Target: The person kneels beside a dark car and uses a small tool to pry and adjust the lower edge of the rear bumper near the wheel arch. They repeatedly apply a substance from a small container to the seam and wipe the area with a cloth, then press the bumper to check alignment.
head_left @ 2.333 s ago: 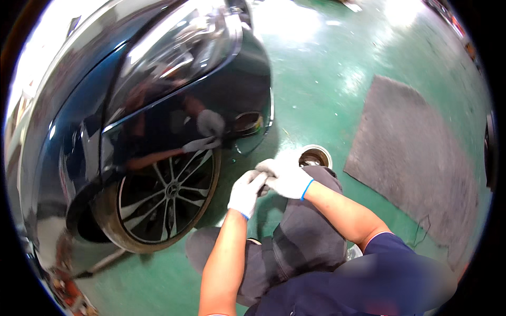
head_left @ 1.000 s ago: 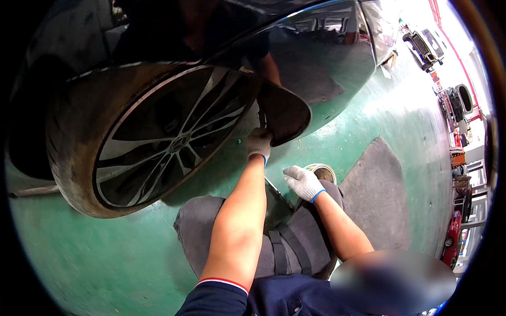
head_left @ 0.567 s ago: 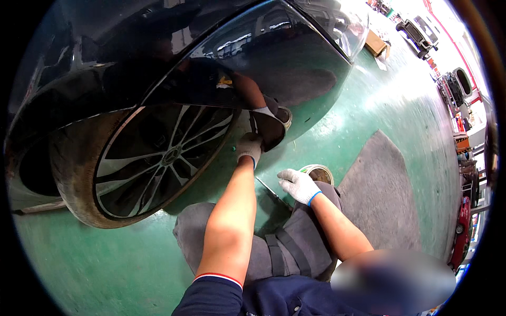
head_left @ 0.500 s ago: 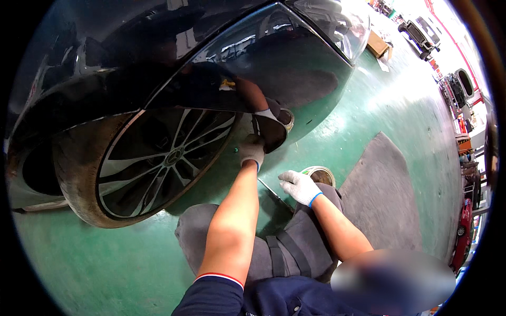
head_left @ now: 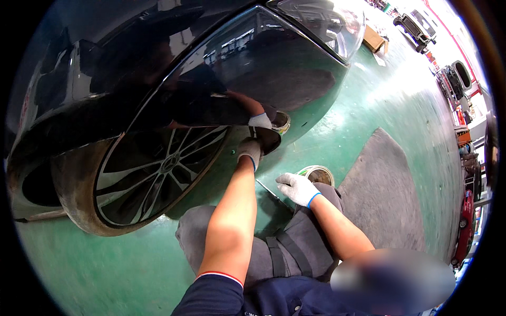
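Note:
My left hand (head_left: 250, 150), in a white glove, reaches under the lower corner of a glossy dark car bumper (head_left: 247, 79), just in front of the wheel (head_left: 163, 174). Its fingertips are hidden behind the bumper's edge, so whether they grip anything does not show. My right hand (head_left: 298, 189), gloved too with a blue cuff, hovers by my right knee, empty, its fingers loosely apart. Behind it stands a round open tin (head_left: 325, 174). On the green floor between my arms lies a thin rod-like tool (head_left: 271, 192), partly hidden by my leg.
A grey mat (head_left: 382, 195) spreads on the floor to my right. Beyond the bumper sits a cardboard box (head_left: 373, 39). Farther off along the right are a vehicle (head_left: 416, 27), car parts and a red car (head_left: 464, 226). The car body overhangs my left arm.
The view has shifted slightly, so the car and wheel sit a little lower and farther left. My left hand stays at the bumper's lower edge; my right hand has hardly moved.

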`<state>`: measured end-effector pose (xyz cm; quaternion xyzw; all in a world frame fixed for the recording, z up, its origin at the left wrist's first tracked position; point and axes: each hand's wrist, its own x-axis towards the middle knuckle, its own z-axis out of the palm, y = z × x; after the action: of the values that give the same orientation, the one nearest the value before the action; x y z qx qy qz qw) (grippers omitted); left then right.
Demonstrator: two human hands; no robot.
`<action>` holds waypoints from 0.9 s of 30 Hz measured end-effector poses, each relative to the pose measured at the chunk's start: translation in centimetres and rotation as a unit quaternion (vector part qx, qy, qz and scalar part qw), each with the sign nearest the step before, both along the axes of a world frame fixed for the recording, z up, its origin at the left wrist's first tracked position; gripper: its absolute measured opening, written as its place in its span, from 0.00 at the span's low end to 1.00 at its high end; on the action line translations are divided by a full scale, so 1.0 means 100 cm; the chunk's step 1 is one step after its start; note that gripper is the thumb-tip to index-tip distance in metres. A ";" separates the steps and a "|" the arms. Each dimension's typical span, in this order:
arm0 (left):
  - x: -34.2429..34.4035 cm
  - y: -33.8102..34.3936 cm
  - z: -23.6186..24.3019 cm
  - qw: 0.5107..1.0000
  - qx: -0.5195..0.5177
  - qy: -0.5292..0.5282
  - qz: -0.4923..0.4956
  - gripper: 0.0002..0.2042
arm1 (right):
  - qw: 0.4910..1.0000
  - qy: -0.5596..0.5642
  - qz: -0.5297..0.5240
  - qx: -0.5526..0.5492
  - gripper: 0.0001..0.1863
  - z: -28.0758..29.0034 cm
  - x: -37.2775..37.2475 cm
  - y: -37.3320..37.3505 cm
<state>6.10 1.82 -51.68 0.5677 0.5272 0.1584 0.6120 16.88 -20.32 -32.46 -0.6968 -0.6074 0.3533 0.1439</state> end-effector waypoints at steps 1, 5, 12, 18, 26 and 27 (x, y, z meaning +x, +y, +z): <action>-0.006 0.002 -0.014 0.950 0.257 0.167 -0.066 0.06 | 1.000 0.005 0.011 0.001 0.19 0.000 -0.007 0.004; -0.009 -0.019 -0.010 0.986 0.161 -0.010 0.031 0.04 | 1.000 -0.002 0.019 -0.002 0.19 -0.003 -0.005 0.005; -0.039 -0.045 0.072 0.868 -0.295 -0.323 0.236 0.06 | 0.987 0.118 -0.090 -0.057 0.20 -0.005 0.001 0.005; -0.032 -0.042 0.063 0.777 -0.424 -0.355 0.300 0.10 | 0.967 0.186 -0.156 -0.082 0.21 0.010 -0.005 0.008; -0.016 -0.049 0.053 0.617 -0.548 -0.524 0.212 0.26 | 0.976 0.146 -0.139 -0.080 0.21 0.007 0.000 0.002; -0.020 -0.048 0.046 0.607 -0.552 -0.532 0.209 0.26 | 0.978 0.140 -0.131 -0.078 0.21 0.004 -0.002 0.004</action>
<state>4.14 -3.00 -47.03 -0.1880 0.2004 0.2356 0.9322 16.70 -19.96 -32.02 -0.7228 -0.4558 0.4715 0.2177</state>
